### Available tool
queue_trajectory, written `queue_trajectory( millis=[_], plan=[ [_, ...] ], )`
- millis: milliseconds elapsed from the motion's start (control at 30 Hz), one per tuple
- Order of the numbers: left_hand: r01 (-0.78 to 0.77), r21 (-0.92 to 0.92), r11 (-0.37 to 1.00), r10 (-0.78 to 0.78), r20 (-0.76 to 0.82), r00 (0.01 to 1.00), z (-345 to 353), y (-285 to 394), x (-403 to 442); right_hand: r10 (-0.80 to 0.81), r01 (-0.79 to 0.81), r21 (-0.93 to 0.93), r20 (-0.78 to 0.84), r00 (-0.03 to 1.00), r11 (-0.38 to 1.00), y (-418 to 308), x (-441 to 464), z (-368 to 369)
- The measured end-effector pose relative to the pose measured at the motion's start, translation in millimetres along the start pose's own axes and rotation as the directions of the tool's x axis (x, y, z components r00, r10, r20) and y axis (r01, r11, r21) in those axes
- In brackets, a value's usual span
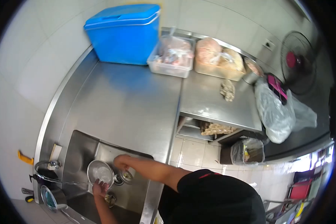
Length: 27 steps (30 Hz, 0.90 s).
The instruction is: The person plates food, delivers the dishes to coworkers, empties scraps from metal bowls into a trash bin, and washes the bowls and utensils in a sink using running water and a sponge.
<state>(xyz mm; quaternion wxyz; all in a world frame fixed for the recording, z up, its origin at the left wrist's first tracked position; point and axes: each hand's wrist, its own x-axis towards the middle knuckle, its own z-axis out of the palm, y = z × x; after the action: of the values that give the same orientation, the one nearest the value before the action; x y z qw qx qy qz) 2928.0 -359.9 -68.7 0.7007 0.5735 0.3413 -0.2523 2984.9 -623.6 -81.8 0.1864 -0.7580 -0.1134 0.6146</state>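
A round metal bowl [93,166] is held over the sink [74,155] by the left hand [99,189], whose fingers are laid over the near rim; something pale and whitish is seen inside the bowl, though what it is cannot be made out; the right hand [122,161] is placed just beside the bowl's right edge, with its fingers curled downward; whether anything is held in them, or how wide they are parted, cannot be told from this angle.

Close below the right hand, a small dish [127,177] with yellowish bits is seen in the sink; at the left edge of the sink, a tap [55,164] is mounted, and near it a pot [55,197] is set.

Beyond the sink, a blue cool box [125,41] is stood on the metal counter [130,99], its lid down; just to its right, a clear plastic tub [170,70] is filled with bagged food; farther right, a second tub [218,71] is loaded with two bulging bags, and a crumpled cloth [227,90] is left in front of it; at the far right, a white plastic bag [274,112] is seen near a fan [297,61]; below, a bin [237,154] is lined with clear plastic.
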Motion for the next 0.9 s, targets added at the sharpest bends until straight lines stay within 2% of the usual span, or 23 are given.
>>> queue_trajectory(
  millis=[33, 67, 100, 133, 167, 233, 267, 300, 333, 367, 400, 500, 567, 600, 633, 667, 700, 733, 767, 800, 900],
  plan=[
    [0.005, 0.022, 1.0, -0.005, 0.005, 1.0, 6.8, -4.3, -4.1, -0.114, 0.141, 0.121, -0.206, 0.972, 0.983, 9.4, -40.2, 6.1],
    [0.005, 0.041, 0.999, -0.006, 0.012, 1.0, 19.2, -5.5, -6.8, -0.195, 0.298, 0.197, -0.419, 0.887, 0.934, 19.8, -85.3, 11.4],
    [-0.126, 0.141, 0.982, 0.122, 0.036, 0.992, 51.1, -3.1, -46.1, -0.295, 0.349, -0.009, -0.553, 0.779, 0.937, 31.5, -130.4, 21.8],
    [-0.14, 0.152, 0.978, 0.133, 0.055, 0.99, 71.6, -5.8, -69.0, -0.32, 0.456, 0.044, -0.653, 0.686, 0.889, 44.8, -179.8, 39.9],
    [-0.274, 0.18, 0.945, 0.265, 0.07, 0.962, 88.5, -8.0, -86.6, -0.329, 0.564, 0.077, -0.745, 0.58, 0.822, 62.3, -221.0, 61.5],
    [-0.482, 0.217, 0.849, 0.465, 0.127, 0.876, 122.9, -17.4, -120.6, -0.249, 0.777, 0.21, -0.871, 0.424, 0.593, 103.5, -266.6, 112.7],
    [-0.489, 0.226, 0.842, 0.469, 0.138, 0.872, 141.2, -25.6, -138.9, -0.158, 0.786, 0.256, -0.9, 0.406, 0.562, 123.0, -293.8, 142.8],
    [-0.57, 0.184, 0.801, 0.511, 0.285, 0.811, 161.5, -36.6, -158.9, -0.061, 0.796, 0.303, -0.919, 0.39, 0.524, 144.4, -317.4, 175.5],
    [-0.634, 0.133, 0.762, 0.534, 0.427, 0.73, 182.0, -50.4, -180.1, 0.019, 0.853, 0.317, -0.94, 0.34, 0.415, 168.3, -328.8, 210.0],
    [-0.657, 0.27, 0.704, 0.476, 0.508, 0.718, 202.1, -65.2, -205.8, 0.111, 0.899, 0.32, -0.947, 0.3, 0.298, 192.8, -338.4, 248.3],
    [-0.648, 0.289, 0.705, 0.452, 0.521, 0.724, 229.3, -88.3, -232.8, 0.206, 0.907, 0.34, -0.933, 0.294, 0.248, 218.6, -348.5, 289.3],
    [-0.61, 0.376, 0.697, 0.243, 0.677, 0.695, 290.5, -165.0, -285.0, 0.426, 0.936, 0.35, -0.854, 0.297, 0.048, 300.1, -367.7, 418.5],
    [-0.481, 0.555, 0.678, -0.129, 0.735, 0.666, 317.0, -241.9, -286.6, 0.632, 0.935, 0.355, -0.731, 0.258, 0.028, 362.5, -355.7, 518.6],
    [-0.461, 0.61, 0.644, -0.227, 0.728, 0.647, 325.8, -283.2, -287.4, 0.741, 0.933, 0.361, -0.628, 0.237, 0.007, 391.6, -345.9, 571.3],
    [-0.552, 0.703, 0.448, -0.318, 0.702, 0.637, 331.5, -322.2, -286.8, 0.843, 0.928, 0.37, -0.513, 0.158, 0.051, 413.3, -343.8, 620.9],
    [-0.631, 0.737, 0.239, -0.384, 0.669, 0.636, 337.0, -353.8, -289.1, 0.942, 0.898, 0.432, -0.329, 0.072, 0.082, 432.4, -346.4, 661.6],
    [-0.705, 0.709, -0.002, -0.462, 0.625, 0.63, 348.0, -383.1, -300.1, 0.987, 0.825, 0.564, -0.147, 0.056, 0.037, 453.9, -349.3, 702.4],
    [-0.703, 0.711, -0.018, -0.48, 0.611, 0.63, 353.5, -405.9, -311.9, 0.996, 0.837, 0.541, -0.075, -0.053, 0.085, 470.7, -348.1, 740.6],
    [-0.797, 0.599, -0.072, -0.558, 0.638, 0.53, 361.8, -427.5, -322.2, 0.995, 0.786, 0.616, 0.035, -0.093, 0.052, 484.1, -361.9, 766.4],
    [-0.876, 0.471, -0.103, -0.631, 0.65, 0.424, 374.3, -448.5, -333.7, 0.99, 0.815, 0.576, 0.066, -0.128, 0.067, 511.9, -356.2, 795.2],
    [-0.875, 0.46, -0.152, -0.637, 0.631, 0.443, 415.7, -484.2, -387.8, 0.985, 0.873, 0.475, 0.071, -0.16, 0.107, 547.7, -410.8, 813.3]
  ],
)
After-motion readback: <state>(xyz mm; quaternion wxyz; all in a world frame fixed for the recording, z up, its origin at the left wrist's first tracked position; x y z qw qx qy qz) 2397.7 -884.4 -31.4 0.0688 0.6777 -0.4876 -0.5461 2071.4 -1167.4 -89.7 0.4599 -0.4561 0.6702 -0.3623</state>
